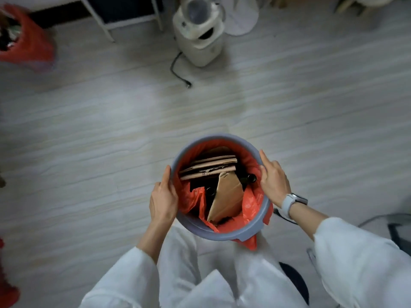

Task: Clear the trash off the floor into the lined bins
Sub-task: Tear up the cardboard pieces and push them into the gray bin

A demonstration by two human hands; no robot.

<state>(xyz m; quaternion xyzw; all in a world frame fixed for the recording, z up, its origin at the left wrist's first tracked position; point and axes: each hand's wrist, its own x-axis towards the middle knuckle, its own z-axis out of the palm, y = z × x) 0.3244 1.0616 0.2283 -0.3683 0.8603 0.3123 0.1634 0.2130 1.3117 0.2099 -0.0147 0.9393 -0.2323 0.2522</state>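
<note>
Hands, left (163, 200) and right (274, 180), grip round grey bin (222, 235); crinkly orange liner (193, 200).

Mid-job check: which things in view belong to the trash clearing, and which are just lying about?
Job: grey bin with red liner, cardboard inside, left hand and right hand at its rim; second red-lined bin.

Lying about: white appliance, its loose cord, fan base.

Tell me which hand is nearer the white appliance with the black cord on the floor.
Right. The right hand holds the grey bin's far-right rim, closer to the white appliance; the left hand grips the left rim, lower in view and farther away.
</note>
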